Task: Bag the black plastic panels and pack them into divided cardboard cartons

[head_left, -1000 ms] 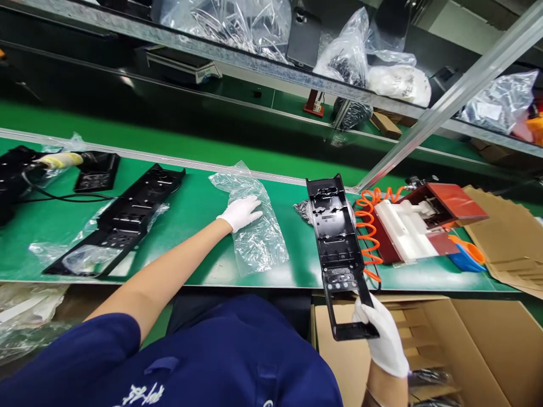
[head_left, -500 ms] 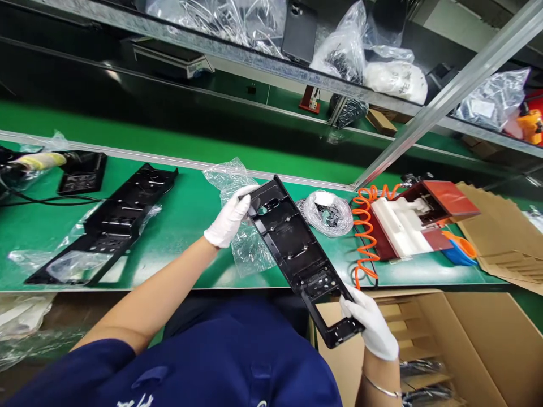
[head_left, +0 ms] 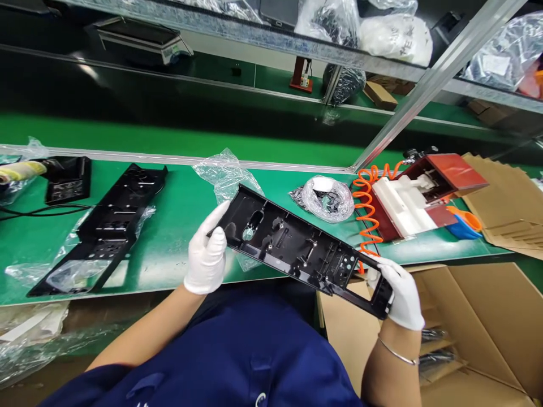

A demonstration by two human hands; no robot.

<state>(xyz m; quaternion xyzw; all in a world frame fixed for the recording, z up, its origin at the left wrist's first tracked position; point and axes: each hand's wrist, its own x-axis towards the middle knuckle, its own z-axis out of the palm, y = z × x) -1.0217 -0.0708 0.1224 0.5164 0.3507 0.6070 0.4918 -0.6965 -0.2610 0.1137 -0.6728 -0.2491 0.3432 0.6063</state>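
Both hands wear white gloves and hold one long black plastic housing panel (head_left: 292, 243), tilted down to the right above the bench's front edge. My left hand (head_left: 207, 251) grips its left end, thumb on the near side. My right hand (head_left: 401, 294) is closed round the right end, beside a rectangular cut-out. Ribs, screw posts and an oval opening show on the face turned up. Behind the panel lies a crumpled clear plastic bag (head_left: 227, 169). A similar black panel (head_left: 108, 226) rests on the green bench to the left, with clear film about it.
A bagged coil of small parts (head_left: 326, 198) lies behind the panel. To its right are an orange coiled hose (head_left: 368, 209), a red and white bench device (head_left: 407, 206) and a blue bowl (head_left: 464, 223). An open cardboard box (head_left: 475, 322) stands below right; a loaded shelf (head_left: 271, 31) runs overhead.
The panel has turned flatter: its left end has come down and leftward with my left hand, and its right end has risen rightward with my right hand. The camera view has shifted slightly.
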